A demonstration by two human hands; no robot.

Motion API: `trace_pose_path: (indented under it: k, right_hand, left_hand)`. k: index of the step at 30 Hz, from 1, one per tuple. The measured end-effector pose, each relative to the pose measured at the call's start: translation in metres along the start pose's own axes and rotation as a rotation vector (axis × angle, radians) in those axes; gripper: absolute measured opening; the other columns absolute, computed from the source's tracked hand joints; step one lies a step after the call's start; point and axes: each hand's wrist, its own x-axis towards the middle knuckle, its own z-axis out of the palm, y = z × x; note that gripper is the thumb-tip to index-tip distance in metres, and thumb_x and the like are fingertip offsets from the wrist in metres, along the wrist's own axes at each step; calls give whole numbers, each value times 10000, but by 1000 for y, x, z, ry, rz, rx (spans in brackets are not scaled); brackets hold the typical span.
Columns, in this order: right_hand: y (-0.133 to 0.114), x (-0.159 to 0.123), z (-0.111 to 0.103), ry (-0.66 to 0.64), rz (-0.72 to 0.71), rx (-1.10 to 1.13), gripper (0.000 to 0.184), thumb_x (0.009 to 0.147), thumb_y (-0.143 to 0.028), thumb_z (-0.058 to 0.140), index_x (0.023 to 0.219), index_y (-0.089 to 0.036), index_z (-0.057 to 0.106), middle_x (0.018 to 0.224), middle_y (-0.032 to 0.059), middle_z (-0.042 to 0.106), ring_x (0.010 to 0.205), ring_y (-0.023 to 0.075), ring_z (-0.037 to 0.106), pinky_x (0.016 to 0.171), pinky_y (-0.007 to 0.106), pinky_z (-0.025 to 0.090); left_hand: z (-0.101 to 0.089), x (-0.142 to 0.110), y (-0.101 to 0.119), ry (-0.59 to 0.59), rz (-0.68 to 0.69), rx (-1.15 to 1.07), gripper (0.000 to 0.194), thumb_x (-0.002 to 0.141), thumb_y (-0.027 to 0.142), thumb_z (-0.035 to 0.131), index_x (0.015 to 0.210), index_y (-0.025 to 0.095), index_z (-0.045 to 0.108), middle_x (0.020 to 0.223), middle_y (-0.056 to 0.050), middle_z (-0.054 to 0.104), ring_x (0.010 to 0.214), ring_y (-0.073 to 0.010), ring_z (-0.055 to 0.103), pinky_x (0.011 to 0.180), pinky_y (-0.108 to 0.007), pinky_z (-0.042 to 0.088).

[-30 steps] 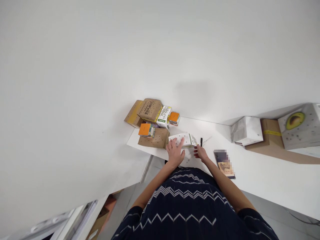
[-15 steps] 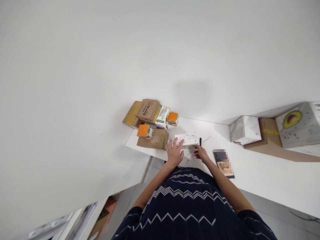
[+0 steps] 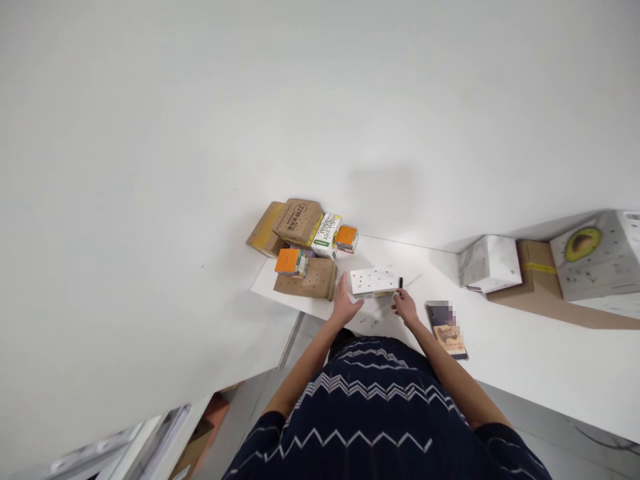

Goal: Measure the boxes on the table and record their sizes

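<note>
Angling both forearms [image 3: 305,367] forward and inward, ahead of the torso [image 3: 367,407]. Holding the left hand [image 3: 345,303] extended, pointing its fingers [image 3: 342,285] forward and spreading its thumb [image 3: 358,305] toward the right hand [image 3: 404,306]. Bending the right fingers [image 3: 399,295] inward, leaving a gap between both hands.

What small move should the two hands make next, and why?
Perhaps the left hand should close on the left end of the white box to steady it: the hand is open beside that end, while the right hand is near the other end, by the small black object.
</note>
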Motion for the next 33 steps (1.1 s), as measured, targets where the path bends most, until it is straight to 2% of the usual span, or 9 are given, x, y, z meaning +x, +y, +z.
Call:
trace_pose_path:
  k: [4,8,11,16,19,22,28,31,33]
  right_hand:
    - [0,0,2,-31,-82,-30,380,740,-214,478,1103,-183,590,879,29,617,559,86,561,463,169,423]
    - [2,-2,5,-68,-55,-6,316,749,-237,473,1033,-178,599,1008,59,616,613,93,597,489,181,456]
    - [0,-3,7,-94,-42,-39,254,770,-232,465,978,-169,597,974,64,625,647,115,624,509,201,472]
    - [-3,4,0,-35,-81,-211,302,777,-249,533,1062,-154,573,1087,115,585,837,178,633,659,259,489]
    - [0,8,-7,53,-106,-547,423,816,-306,521,1203,-137,498,1190,176,512,980,250,600,792,340,466]
    - [5,9,-9,79,-75,-782,448,850,-376,483,1215,-118,468,1194,195,490,970,276,604,801,377,453]
    - [4,12,-15,67,-56,-664,231,814,-292,533,947,-116,602,1047,184,590,1004,273,592,815,338,426]
    - [4,14,-22,56,-41,-573,119,750,-246,574,675,-156,596,774,123,638,931,266,615,782,314,430]
    - [6,13,-27,47,-30,-481,171,712,-236,585,556,-191,532,573,58,584,794,238,632,701,291,443]
  left_hand:
    - [4,17,-21,-139,-22,-293,1025,553,231,751,1433,145,231,1445,-160,360,1343,-287,324,1106,-427,249]
    - [4,16,-20,-87,-25,-388,870,592,267,753,1350,154,341,1384,-138,431,1303,-255,379,1090,-386,275]
    - [-3,8,-7,-48,-17,-347,811,581,278,776,1289,164,398,1329,-121,462,1254,-255,421,1067,-376,305]
    - [-18,0,21,15,69,-74,758,565,310,797,1231,180,459,1236,-109,497,1170,-271,456,1028,-391,334]
    - [-20,1,31,2,70,167,749,588,417,792,1237,205,485,1230,-114,514,1166,-314,443,1032,-435,302]
    - [-12,6,34,-16,39,343,771,643,526,738,1297,224,463,1275,-124,506,1187,-350,420,1043,-467,268]
    - [2,10,30,-100,43,651,839,719,669,580,1427,305,314,1382,-77,467,1271,-371,348,1068,-540,207]
    - [2,6,26,-78,2,759,924,714,740,503,1465,276,231,1408,-94,444,1291,-394,322,1044,-577,223]
    - [1,4,24,-63,1,784,933,712,757,479,1466,262,236,1404,-107,447,1283,-396,332,1033,-581,232]
